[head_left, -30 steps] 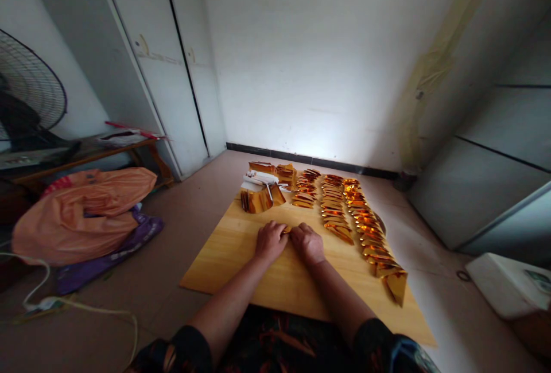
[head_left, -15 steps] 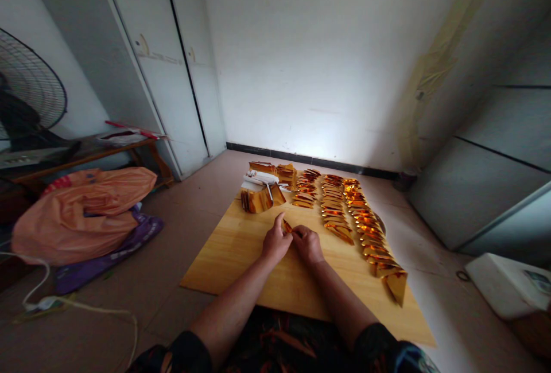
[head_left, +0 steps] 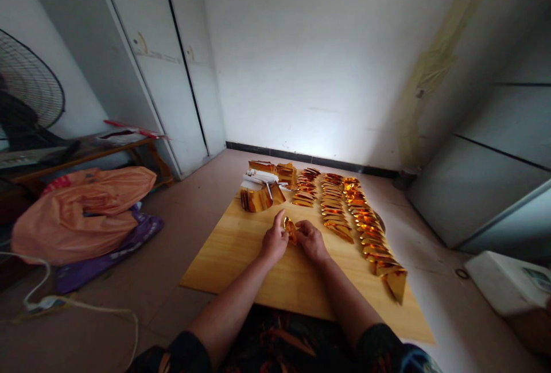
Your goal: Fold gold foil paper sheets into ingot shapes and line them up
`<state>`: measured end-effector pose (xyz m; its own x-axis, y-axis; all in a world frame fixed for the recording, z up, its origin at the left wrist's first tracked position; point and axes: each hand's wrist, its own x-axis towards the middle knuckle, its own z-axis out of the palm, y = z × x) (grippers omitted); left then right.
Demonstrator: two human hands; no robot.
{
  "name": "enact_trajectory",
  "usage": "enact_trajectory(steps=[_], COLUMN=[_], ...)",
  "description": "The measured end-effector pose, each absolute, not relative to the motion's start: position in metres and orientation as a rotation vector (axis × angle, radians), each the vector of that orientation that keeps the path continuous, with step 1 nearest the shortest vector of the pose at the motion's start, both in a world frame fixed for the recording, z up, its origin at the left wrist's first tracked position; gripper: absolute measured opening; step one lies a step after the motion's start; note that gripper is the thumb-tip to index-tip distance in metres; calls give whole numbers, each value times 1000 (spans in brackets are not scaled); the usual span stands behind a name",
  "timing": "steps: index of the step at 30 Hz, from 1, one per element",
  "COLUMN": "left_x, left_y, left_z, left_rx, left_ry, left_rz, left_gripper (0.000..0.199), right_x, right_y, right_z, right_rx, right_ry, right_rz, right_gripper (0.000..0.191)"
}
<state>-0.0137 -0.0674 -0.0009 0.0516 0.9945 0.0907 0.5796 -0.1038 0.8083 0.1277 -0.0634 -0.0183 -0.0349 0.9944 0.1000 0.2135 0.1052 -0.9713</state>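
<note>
Between my two hands, over the middle of the wooden board, is a folded piece of gold foil paper. My left hand pinches its left side, thumb raised along the edge. On the other side, my right hand has its fingertips closed on the foil's right edge. Flat gold foil sheets lie beyond my left hand. Folded gold foil pieces stand in overlapping rows: a short row, a middle row and a long right row.
A white roll-like bundle lies among the foil sheets at the back. Left of the board are an orange bag, a purple bag and a cable on the floor. A white box sits at the right.
My right hand has shifted slightly right, away from my left. More of the gold foil piece now shows between the hands, and it looks more opened out.
</note>
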Motion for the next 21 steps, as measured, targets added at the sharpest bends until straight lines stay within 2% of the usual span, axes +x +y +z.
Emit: enact_trajectory(steps=[12, 21], left_x=[-10, -13], left_y=[-65, -66], left_z=[-13, -5], left_rx=[1454, 1725], left_ry=[1284, 1480], left_rz=[1181, 1013], left_gripper=[65, 59], right_x=[130, 128], right_y=[-62, -62], right_z=[-14, -16], right_rx=[-1233, -1245], right_ry=[-1289, -1270], right_rz=[1143, 1175], right_gripper=[31, 33])
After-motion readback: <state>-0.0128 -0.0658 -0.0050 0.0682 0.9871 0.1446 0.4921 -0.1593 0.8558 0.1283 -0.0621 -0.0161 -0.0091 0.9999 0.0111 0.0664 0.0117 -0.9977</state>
